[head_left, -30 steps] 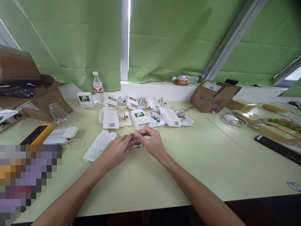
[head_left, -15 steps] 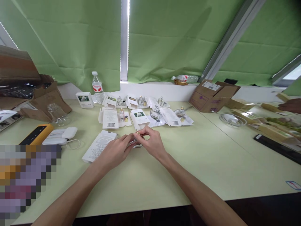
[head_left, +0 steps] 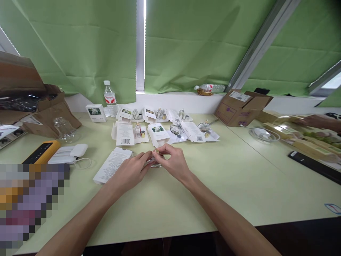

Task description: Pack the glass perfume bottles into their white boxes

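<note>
Both hands meet over a small clear glass perfume bottle (head_left: 156, 165) low on the table (head_left: 170, 199). My left hand (head_left: 134, 167) is closed around the bottle's left side. At its top, my right hand (head_left: 172, 160) pinches a gold cap (head_left: 156, 151) between thumb and fingers. Fingers cover much of the bottle, and I cannot tell whether the cap is seated or lifted. A white printed box (head_left: 113, 165) lies flat beside my left wrist. Just beyond the hands, a white box with a flower picture (head_left: 158, 134) stands among several opened boxes with glass bottles and caps.
A water bottle (head_left: 110, 99) stands at the back left, near a brown carton (head_left: 50, 110). A yellow-black device (head_left: 41, 153) and white adapter (head_left: 68, 154) lie left. Rightward are another carton (head_left: 234, 110), a coiled cable (head_left: 263, 135), a black bar (head_left: 314, 167) and another person's hand (head_left: 309, 121).
My right fingers have shifted slightly at the gold cap, while my left hand stays around the bottle. At the far right, the other person's hand has moved left over the boxes.
</note>
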### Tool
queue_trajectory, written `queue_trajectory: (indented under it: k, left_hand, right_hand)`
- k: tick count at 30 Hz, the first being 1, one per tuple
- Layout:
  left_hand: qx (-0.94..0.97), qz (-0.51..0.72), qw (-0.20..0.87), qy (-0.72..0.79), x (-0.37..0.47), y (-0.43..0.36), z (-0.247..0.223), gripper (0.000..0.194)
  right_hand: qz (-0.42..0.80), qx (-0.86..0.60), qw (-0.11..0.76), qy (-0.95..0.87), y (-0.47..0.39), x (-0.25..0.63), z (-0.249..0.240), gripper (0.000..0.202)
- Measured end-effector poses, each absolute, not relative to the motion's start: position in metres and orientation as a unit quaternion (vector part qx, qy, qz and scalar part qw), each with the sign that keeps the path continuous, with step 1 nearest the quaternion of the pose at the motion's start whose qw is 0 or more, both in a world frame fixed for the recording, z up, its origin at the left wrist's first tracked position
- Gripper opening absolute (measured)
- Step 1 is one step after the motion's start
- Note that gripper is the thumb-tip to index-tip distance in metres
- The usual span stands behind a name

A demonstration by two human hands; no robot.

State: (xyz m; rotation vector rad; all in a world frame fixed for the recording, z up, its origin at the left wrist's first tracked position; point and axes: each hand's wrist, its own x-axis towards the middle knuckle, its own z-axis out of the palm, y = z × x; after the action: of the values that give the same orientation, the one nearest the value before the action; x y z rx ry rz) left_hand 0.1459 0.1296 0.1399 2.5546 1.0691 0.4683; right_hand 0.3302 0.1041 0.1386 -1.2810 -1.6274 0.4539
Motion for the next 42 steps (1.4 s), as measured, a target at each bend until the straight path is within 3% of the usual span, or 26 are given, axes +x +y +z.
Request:
queue_trajectory:
  k: [16,28,42]
  left_hand:
    - [0.889,0.159,0.174,0.392,0.1477,0.1268,0.1454,0.029]
    - [0.893,0.155,0.163,0.391,0.1476,0.1263,0.1461,0.031]
    - [0.896,0.154,0.153,0.388,0.1454,0.1298,0.1397,0.033]
  right_hand:
    - [0.249,-0.545,0.482,-0.639,0.1029,0.3285,0.1429,0.016]
    - [0.228,-0.545,0.477,-0.651,0.1031,0.3292,0.1422,0.016]
    - [0.211,-0.556,0.451,-0.666,0.1006,0.3307,0.1440,0.029]
